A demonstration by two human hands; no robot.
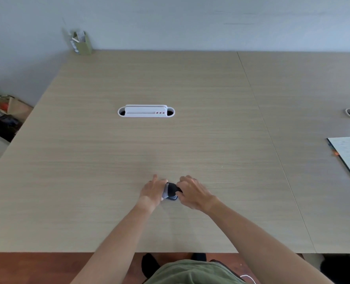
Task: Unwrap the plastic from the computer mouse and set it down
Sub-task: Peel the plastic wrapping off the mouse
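— How far along are we?

— Partway, we judge. Our left hand grips the plastic and our right hand grips the computer mouse, near the middle of the desk's near edge. The black top shows bare; the wrap clings on the left side. Stripping and setting down remain.

— And the count?

— One mouse, one wrap, two hands; a notebook at the right edge.

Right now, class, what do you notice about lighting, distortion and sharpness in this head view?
Head view: soft, even light with faint shadows under the hands; wide-angle bending curves the table edges; the pen holder in the far corner is blurred; the mouse is small and partly hidden.
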